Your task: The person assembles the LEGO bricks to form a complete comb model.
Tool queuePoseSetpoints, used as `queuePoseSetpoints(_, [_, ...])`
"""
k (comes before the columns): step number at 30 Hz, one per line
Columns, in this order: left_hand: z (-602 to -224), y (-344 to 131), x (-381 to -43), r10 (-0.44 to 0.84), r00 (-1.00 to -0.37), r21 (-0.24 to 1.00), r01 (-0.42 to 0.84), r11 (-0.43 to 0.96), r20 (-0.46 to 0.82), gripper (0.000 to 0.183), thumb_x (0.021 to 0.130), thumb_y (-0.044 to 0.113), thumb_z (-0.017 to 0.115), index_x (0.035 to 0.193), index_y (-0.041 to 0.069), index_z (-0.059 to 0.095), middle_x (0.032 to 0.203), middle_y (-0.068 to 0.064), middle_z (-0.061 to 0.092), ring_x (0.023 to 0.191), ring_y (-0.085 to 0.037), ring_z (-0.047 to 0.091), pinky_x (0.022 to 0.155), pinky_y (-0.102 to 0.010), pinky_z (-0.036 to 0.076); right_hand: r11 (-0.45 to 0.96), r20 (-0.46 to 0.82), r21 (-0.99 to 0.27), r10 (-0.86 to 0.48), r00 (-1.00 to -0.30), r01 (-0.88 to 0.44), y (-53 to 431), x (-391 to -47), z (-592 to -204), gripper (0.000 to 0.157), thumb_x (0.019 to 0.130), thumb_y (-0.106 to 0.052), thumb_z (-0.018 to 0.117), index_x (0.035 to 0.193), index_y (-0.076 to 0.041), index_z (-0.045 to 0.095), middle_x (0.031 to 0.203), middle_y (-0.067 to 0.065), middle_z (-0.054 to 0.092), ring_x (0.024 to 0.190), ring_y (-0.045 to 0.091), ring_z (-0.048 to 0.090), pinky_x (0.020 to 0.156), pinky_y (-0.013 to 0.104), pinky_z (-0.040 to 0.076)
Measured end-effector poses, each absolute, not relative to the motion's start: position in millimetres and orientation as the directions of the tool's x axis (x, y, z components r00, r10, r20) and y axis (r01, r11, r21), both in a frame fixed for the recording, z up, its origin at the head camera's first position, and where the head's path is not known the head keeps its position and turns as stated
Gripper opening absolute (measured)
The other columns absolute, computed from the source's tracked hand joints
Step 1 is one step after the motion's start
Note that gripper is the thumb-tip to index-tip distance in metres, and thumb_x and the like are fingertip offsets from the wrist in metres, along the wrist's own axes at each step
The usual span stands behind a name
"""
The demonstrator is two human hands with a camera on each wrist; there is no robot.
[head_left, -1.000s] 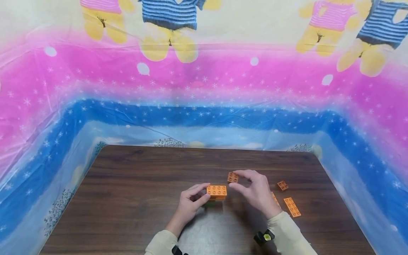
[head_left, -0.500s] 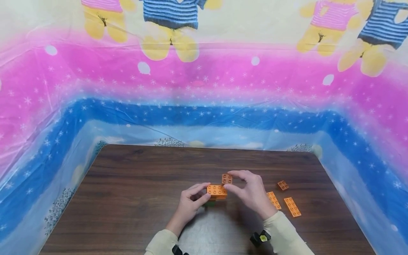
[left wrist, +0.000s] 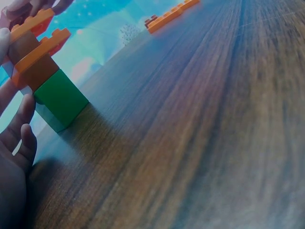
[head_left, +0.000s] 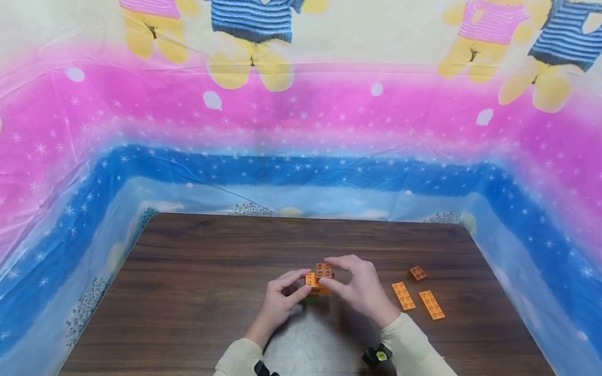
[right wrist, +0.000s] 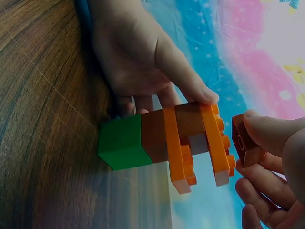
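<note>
A tower of toy building bricks stands on the table: a green block (right wrist: 121, 145) at the bottom, then brown bricks (right wrist: 153, 136) alternating with two orange plates. The upper orange plate (right wrist: 215, 143) forms its top, studs bare. My left hand (head_left: 278, 298) grips the tower near that top, thumb at the plate's edge and fingers on the other side. Between thumb and fingers my right hand (head_left: 361, 286) pinches a brown two-by-two brick (head_left: 323, 270). In the right wrist view this brick is tilted, with a small gap between it and the top studs.
To the right on the dark wooden table (head_left: 211, 250) lie a loose brown brick (head_left: 417, 273) and two orange plates, a nearer-in one (head_left: 403, 296) and an outer one (head_left: 431, 305). A printed cloth (head_left: 301, 172) hangs behind and beside the table.
My right hand has moved left with the brown brick, from beside the tower to over its top plate. The left hand keeps its grip in the same place.
</note>
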State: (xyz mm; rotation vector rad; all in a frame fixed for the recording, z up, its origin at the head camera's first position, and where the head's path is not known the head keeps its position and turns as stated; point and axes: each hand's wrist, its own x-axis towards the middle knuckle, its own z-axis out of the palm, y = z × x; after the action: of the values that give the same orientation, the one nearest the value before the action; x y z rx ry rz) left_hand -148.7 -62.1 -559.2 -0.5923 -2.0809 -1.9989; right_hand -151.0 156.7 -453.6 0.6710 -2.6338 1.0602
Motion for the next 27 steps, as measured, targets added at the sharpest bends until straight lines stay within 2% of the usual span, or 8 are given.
queuePoseSetpoints(6, [-558.5, -62.6, -148.4, 0.153, -0.908, 0.917, 0.397, 0.022, 0.390, 0.031, 0.098, 0.006, 0.074, 0.128, 0.010, 0.075, 0.118, -0.009, 0.075, 0.078, -0.017, 0.063, 0.067, -0.027, 0.053, 0.630, 0.363, -0.597, -0.342, -0.867, -0.498, 152.0, -151.2, -455.7, 0.041, 0.086, -0.027, 0.090, 0.123, -0.014, 0.078, 0.117, 0.001, 0.077, 0.109, 0.016, 0.071, 0.090, 0.043, 0.059])
queuePoseSetpoints(15, [-560.0, -61.6, -149.3, 0.140, -0.889, 0.898, 0.439, -0.009, 0.436, 0.030, 0.097, 0.001, 0.074, 0.127, 0.005, 0.075, 0.114, -0.012, 0.075, 0.075, -0.014, 0.062, 0.063, -0.027, 0.052, 0.609, 0.376, -0.604, -0.351, -0.858, -0.514, 147.8, -151.1, -459.8, 0.040, 0.085, -0.027, 0.091, 0.121, -0.015, 0.079, 0.113, -0.001, 0.078, 0.104, 0.014, 0.071, 0.085, 0.045, 0.060])
queuePoseSetpoints(20, [-560.2, -61.5, -149.3, 0.137, -0.893, 0.901, 0.433, -0.003, 0.429, 0.031, 0.096, 0.002, 0.074, 0.127, 0.005, 0.075, 0.115, -0.010, 0.075, 0.076, -0.012, 0.062, 0.064, -0.027, 0.052, 0.600, 0.378, -0.611, -0.352, -0.856, -0.517, 146.7, -151.1, -461.5, 0.039, 0.084, -0.027, 0.091, 0.120, -0.016, 0.079, 0.113, -0.001, 0.078, 0.103, 0.015, 0.071, 0.084, 0.049, 0.060])
queuePoseSetpoints(27, [-561.0, -60.8, -149.9, 0.132, -0.885, 0.893, 0.449, -0.018, 0.447, 0.032, 0.096, 0.001, 0.074, 0.127, 0.004, 0.075, 0.116, -0.010, 0.075, 0.078, -0.012, 0.064, 0.066, -0.027, 0.054, 0.604, 0.376, -0.605, -0.358, -0.855, -0.519, 145.3, -150.6, -460.4, 0.040, 0.084, -0.028, 0.092, 0.119, -0.014, 0.079, 0.109, -0.001, 0.077, 0.101, 0.015, 0.071, 0.084, 0.049, 0.060])
